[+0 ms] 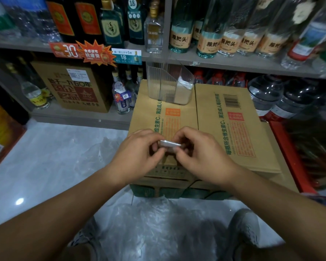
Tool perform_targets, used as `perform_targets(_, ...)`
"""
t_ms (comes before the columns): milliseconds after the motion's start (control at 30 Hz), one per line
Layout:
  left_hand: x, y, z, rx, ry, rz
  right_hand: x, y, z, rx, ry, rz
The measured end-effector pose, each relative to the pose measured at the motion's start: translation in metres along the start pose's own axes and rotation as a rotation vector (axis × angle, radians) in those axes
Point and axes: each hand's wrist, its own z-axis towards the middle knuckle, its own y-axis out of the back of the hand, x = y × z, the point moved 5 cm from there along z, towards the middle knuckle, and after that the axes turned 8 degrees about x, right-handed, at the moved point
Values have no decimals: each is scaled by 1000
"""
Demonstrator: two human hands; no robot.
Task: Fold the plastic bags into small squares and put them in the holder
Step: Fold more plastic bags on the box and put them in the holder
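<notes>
Left hand [139, 147] and right hand [198, 147] pinch a flat, glossy folded bag [170, 143].

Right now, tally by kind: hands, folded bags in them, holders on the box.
Hands: 2, left hand and right hand
Small folded clear plastic bag, pinched between both: 1
Clear rigid plastic holder on the brown cardboard box: 1
Total: 4
Crumpled clear bags on the floor overlap; uncountable.

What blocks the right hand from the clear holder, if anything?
Probably nothing, so yes: the cardboard box top between the right hand and holder is bare, and the holder opens upward. That hand pinches the folded bag.
</notes>
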Motion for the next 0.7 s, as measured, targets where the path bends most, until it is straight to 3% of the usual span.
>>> perform_targets(167, -7, 10, 21, 19, 19, 25, 7, 20, 15, -28, 62, -173)
perform_targets(333, 1, 24, 49, 204, 111, 250, 7, 85, 52, -189, -6, -234)
perform_targets(433, 18, 39, 71, 143, 274, 142, -5, 126, 84, -363, -60, -210)
perform_targets(567, 46, 52, 110, 54, 474, -34, -37, 146, 129, -373, -126, -213)
perform_targets(700, 70, 51, 131, -33, 501, -219, -58, 140, 154, -336, -109, -298)
